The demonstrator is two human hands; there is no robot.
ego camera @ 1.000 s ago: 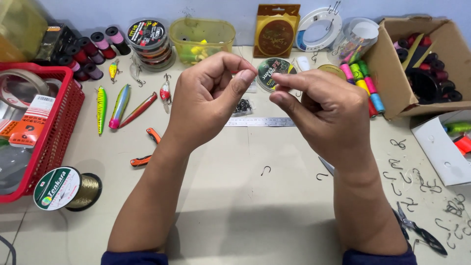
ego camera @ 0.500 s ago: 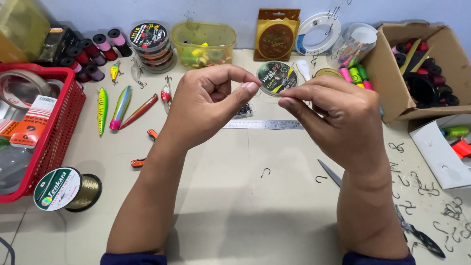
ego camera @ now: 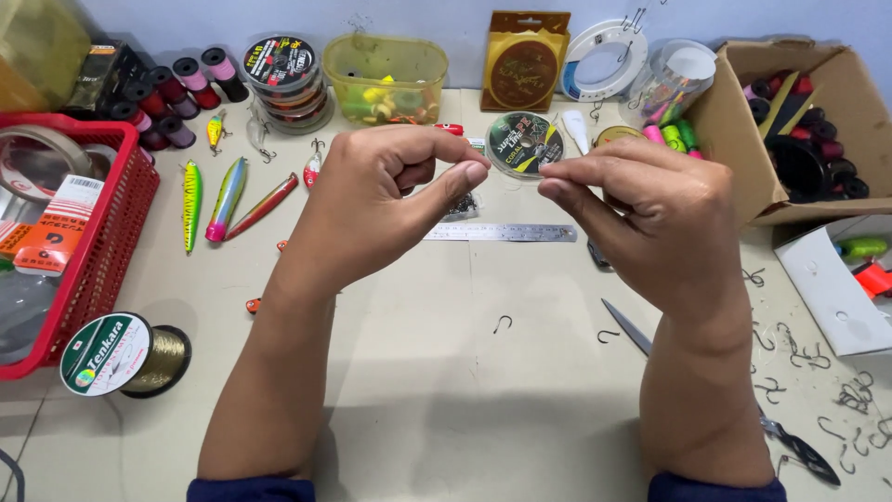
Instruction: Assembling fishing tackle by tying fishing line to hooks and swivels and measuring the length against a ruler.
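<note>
Both my hands are raised above the table, facing each other. My left hand (ego camera: 372, 204) has its thumb pressed against the curled forefinger. My right hand (ego camera: 650, 223) pinches its fingertips a short gap away from the left thumb. Anything held between them is too fine to make out. Behind the fingertips lie a round green line spool (ego camera: 523, 144) and a steel ruler (ego camera: 502, 232). A single bare hook (ego camera: 503, 323) lies on the table below the hands.
A red basket (ego camera: 111, 251) stands at the left, with a spool of gold line (ego camera: 125, 353) in front of it. Long fishing lures (ego camera: 228, 197) lie at the back left. A cardboard box (ego camera: 743, 121) of spools and several loose hooks (ego camera: 799, 353) sit at the right. Scissors (ego camera: 632, 330) lie under my right forearm.
Both hands have sunk a little lower in view and stay pinched close together. The things on the table have not moved.
</note>
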